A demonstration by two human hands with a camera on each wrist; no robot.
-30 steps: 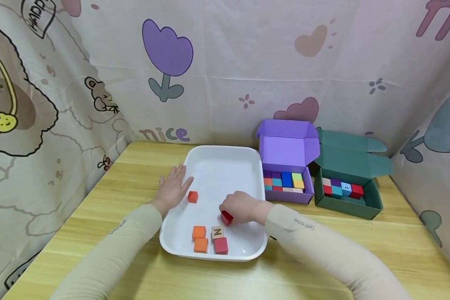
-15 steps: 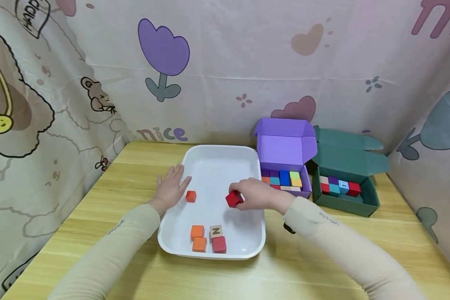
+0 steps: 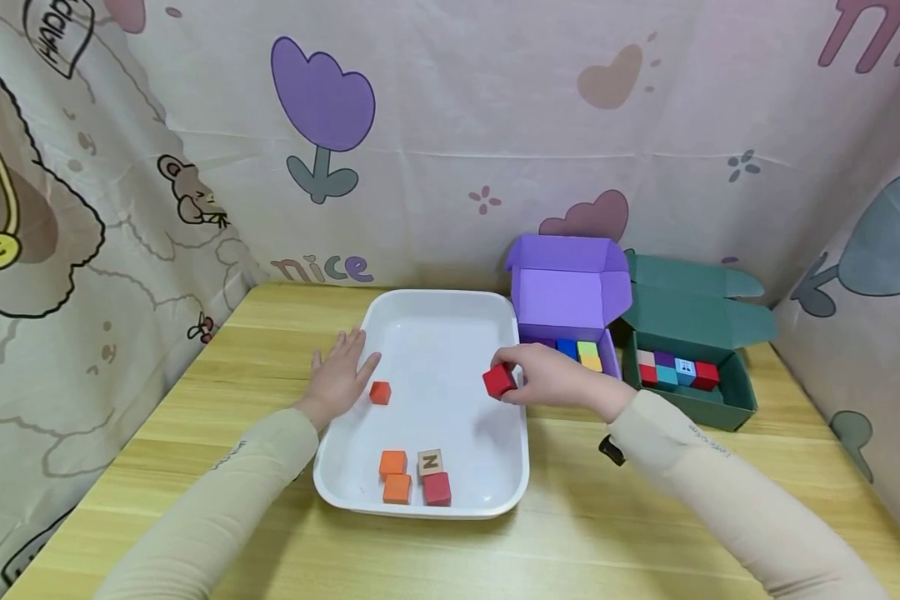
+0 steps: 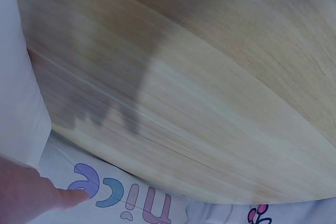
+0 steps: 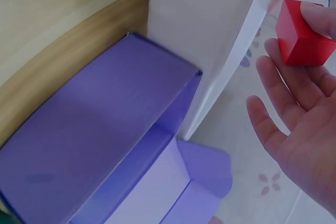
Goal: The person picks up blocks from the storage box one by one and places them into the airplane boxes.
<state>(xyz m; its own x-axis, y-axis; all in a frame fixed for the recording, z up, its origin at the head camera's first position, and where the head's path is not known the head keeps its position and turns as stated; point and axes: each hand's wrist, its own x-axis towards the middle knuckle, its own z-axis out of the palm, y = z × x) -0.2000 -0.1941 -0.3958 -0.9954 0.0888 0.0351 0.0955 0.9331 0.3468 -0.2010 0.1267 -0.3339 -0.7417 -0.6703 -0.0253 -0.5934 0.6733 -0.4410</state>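
A red cube point(image 3: 498, 382) is pinched between the thumb and fingers of my right hand point(image 3: 551, 379), held above the right side of the white tray point(image 3: 450, 312). The right wrist view shows the same red cube point(image 5: 302, 38) near the fingertips, with the other fingers spread. My left hand point(image 3: 337, 375) rests on the tray's left rim, fingers extended. Inside the tray, an orange-red cube point(image 3: 379, 392) lies near that hand. Toward the front sit two orange cubes point(image 3: 397, 489), a wooden cube marked N point(image 3: 430, 462) and a second red cube point(image 3: 437, 489).
An open purple box point(image 3: 570, 292) with coloured blocks stands against the tray's right side, partly hidden by my right hand. Right of it, an open green box point(image 3: 693, 408) holds several blocks. A patterned cloth point(image 3: 435, 125) hangs behind the wooden table point(image 3: 285, 321).
My right hand has lifted the red cube off the tray floor and carried it right and away from me, toward the purple box. The left hand has stayed on the rim.
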